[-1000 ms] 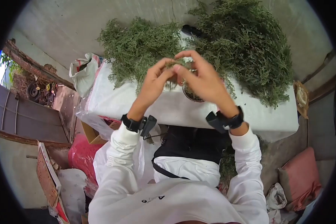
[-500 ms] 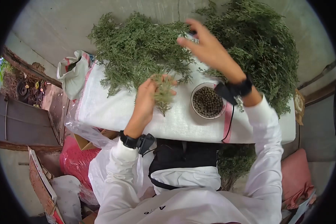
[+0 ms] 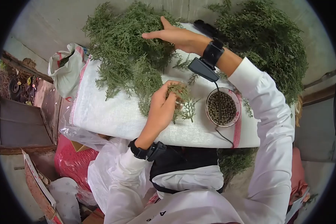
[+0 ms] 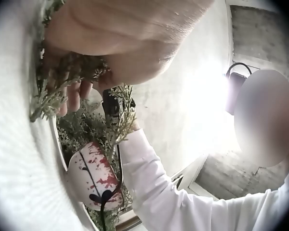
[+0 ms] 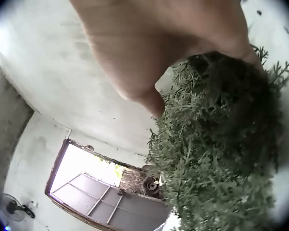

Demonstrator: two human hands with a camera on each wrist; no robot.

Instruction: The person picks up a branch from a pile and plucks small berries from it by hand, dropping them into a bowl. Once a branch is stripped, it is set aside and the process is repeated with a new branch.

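Near the front middle of the white-covered table, my left hand [image 3: 163, 105] holds a small green conifer-like sprig [image 3: 189, 109]; its feathery tips stick out beyond the fingers. Up close in the left wrist view, that sprig [image 4: 120, 115] shows beside the palm and curled fingers. My right hand [image 3: 179, 38] reaches over the left heap of cut green branches [image 3: 128, 41], thumb and fingers spread apart. The right wrist view has the foliage [image 5: 207, 159] right beneath this hand, some fingertips hidden against it. Right of the left hand stands a bowl [image 3: 234, 118] of small round brownish-green berries.
A second, larger heap of branches [image 3: 265, 52] lies at the back right. The right wrist camera's cable [image 3: 224, 137] runs across the bowl to the table's front edge. A white sack [image 3: 69, 76] stands off the left end, and a dark object [image 3: 205, 28] lies between the heaps.
The hands have parted: my right hand rose away from the left and then swung left over the left heap. The left hand keeps the sprig, and the bowl has come into full view.
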